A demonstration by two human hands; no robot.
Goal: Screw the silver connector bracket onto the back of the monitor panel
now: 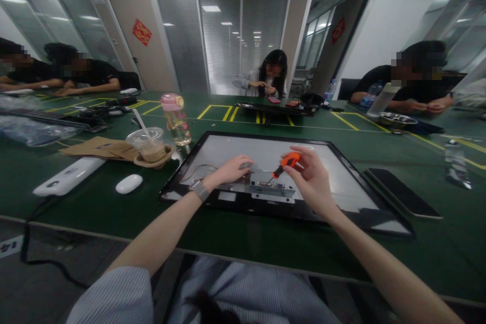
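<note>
Pinching a screwdriver (286, 163) in the right hand (309, 177), with a grip closed on the orange-and-black handle between thumb and fingers! Slanting the shaft down and to the left, right in at a metal bracket (271, 193) — tip too small to tell whether touching or just above. Finding that bracket by the near edge of a black-framed panel (330, 157), laid flat on the green tabletop (148, 215). Resting the left hand (235, 169) at the bracket's left side, near thin cables (201, 169), with fingers bent; cannot tell how closed that grip is, or whether holding anything.

Looking left of the panel: a white mouse (129, 184), then a long white device (70, 177) with a black cord (27, 243). Behind those, a clear cup (146, 143) in a cardboard holder (157, 159), near a pink-lidded bottle (176, 121). Over on the right — a dark, phone-like slab (402, 192), lying flat just beside the panel. Spotting, across the tabletop, a co-worker (258, 83) with both hands raised.
</note>
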